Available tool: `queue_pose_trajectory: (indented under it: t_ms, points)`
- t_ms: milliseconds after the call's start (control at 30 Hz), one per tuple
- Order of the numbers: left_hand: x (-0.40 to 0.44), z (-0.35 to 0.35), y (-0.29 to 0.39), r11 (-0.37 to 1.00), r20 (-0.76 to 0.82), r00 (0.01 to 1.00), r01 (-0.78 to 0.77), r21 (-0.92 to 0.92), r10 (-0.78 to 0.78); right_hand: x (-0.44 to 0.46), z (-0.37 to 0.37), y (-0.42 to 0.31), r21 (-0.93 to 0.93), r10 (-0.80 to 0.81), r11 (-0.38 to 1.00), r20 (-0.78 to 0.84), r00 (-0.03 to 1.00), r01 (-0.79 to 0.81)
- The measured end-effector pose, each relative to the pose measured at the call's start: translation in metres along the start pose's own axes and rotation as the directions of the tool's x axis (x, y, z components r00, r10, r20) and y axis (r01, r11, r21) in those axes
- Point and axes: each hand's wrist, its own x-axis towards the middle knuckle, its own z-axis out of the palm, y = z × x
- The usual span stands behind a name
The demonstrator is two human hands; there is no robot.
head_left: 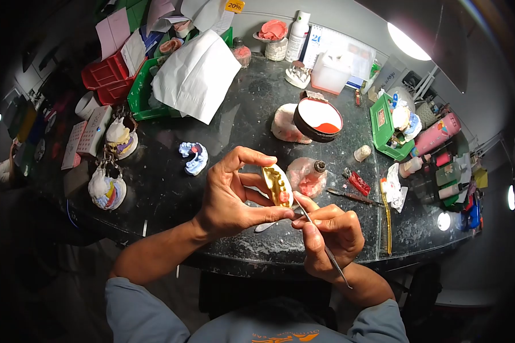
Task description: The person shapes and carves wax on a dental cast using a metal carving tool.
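My left hand pinches a yellowish dental cast between thumb and fingers, holding it up on edge above the bench. A patch of pink wax-like material shows near the cast's lower end. My right hand grips a thin metal dental carving tool like a pen, its upper tip close to the cast's right edge; whether it touches, I cannot tell. Just behind the hands stands a glass spirit burner with a pinkish body. A blue-and-white dental cast lies to the left.
Articulated casts stand at the left. Green bins hold papers at the back left, and another green bin sits at the right. A round dark dish, a knife and a red tool lie beyond my hands.
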Motion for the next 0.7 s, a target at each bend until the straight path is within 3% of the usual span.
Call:
queue_pose_trajectory:
  t_ms: [700]
  points:
    - [0.0018,-0.0008,-0.0014,0.996,0.009,1.000,0.023,-0.089,-0.022,0.0039,-0.0030,-0.0026,-0.147,-0.064,0.986,0.071,0.995,0.074]
